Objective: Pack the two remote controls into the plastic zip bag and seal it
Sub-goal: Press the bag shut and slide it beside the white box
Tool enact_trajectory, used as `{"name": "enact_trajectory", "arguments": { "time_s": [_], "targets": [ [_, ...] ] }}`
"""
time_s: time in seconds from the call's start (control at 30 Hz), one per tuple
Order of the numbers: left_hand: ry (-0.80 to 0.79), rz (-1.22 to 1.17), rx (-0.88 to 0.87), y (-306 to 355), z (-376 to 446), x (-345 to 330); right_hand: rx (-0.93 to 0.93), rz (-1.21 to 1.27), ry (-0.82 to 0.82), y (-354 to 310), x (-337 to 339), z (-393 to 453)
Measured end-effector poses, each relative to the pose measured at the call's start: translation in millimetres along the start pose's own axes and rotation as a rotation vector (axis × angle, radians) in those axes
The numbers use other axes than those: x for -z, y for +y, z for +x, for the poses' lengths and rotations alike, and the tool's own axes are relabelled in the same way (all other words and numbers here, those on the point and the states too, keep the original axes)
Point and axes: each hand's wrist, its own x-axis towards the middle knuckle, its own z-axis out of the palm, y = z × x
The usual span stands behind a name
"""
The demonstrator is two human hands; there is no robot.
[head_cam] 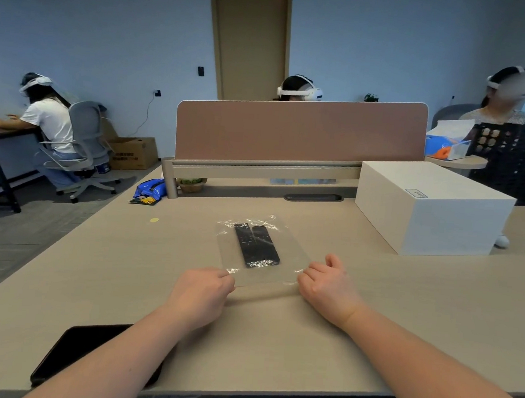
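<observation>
A clear plastic zip bag point(291, 260) lies flat on the beige table point(124, 266). Two black remote controls point(256, 244) lie side by side inside it, their long axes pointing away from me. My left hand point(200, 291) pinches the bag's near left corner with closed fingers. At the near right corner, my right hand point(326, 285) grips the edge, thumb raised. The near edge of the bag stretches between both hands; whether its zip is closed cannot be told.
A white box point(433, 209) stands at the right rear. A black tablet point(85, 354) lies near the front edge under my left forearm. A pink divider panel point(301, 129) closes the far side. A blue packet point(149, 190) sits far left. Other people sit around the room.
</observation>
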Motion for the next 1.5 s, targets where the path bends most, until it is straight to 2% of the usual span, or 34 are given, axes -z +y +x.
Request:
{"name": "enact_trajectory", "arguments": {
  "time_s": [0.13,0.27,0.33,0.47,0.67,0.83,0.97,1.1,1.2,1.33,1.5],
  "targets": [
    [-0.017,0.043,-0.012,2.2,-1.8,0.2,-0.013,-0.015,-0.073,10.8,-4.5,-11.2],
    [-0.033,0.04,-0.02,-0.3,-1.5,-2.9,-0.057,0.038,-0.281,20.0,-2.9,-20.3],
    [-0.046,0.038,-0.035,0.2,-1.3,-4.1,-0.098,0.102,-0.334,22.0,-4.8,-23.5],
    [-0.031,0.033,-0.066,2.2,0.0,-3.2,-0.137,0.22,-0.32,21.5,-8.4,-22.5],
    [-0.074,-0.037,-0.087,-1.3,-9.3,-8.7,-0.252,0.427,-0.439,23.0,-5.0,-24.4],
    [-0.113,-0.279,0.033,-5.2,-13.8,0.4,-0.518,0.581,-0.467,35.8,3.2,-31.2],
    [-0.16,-0.381,0.258,-7.7,1.9,2.7,-0.756,0.734,-0.476,38.0,3.4,-19.5],
    [-0.29,-0.439,0.502,-3.1,21.5,-4.5,-0.876,0.876,-0.47,34.9,-3.9,4.3],
    [-0.417,-0.53,0.614,2.3,34.5,-11.4,-0.919,0.949,-0.511,28.7,-10.1,24.3],
    [-0.429,-0.62,0.618,11.2,53.8,-21.4,-0.977,0.957,-0.526,21.7,-29.4,39.2],
    [-0.394,-0.583,0.573,20.9,69.9,-40.4,-0.937,0.899,-0.524,20.3,-52.6,39.2]
  ]
}}
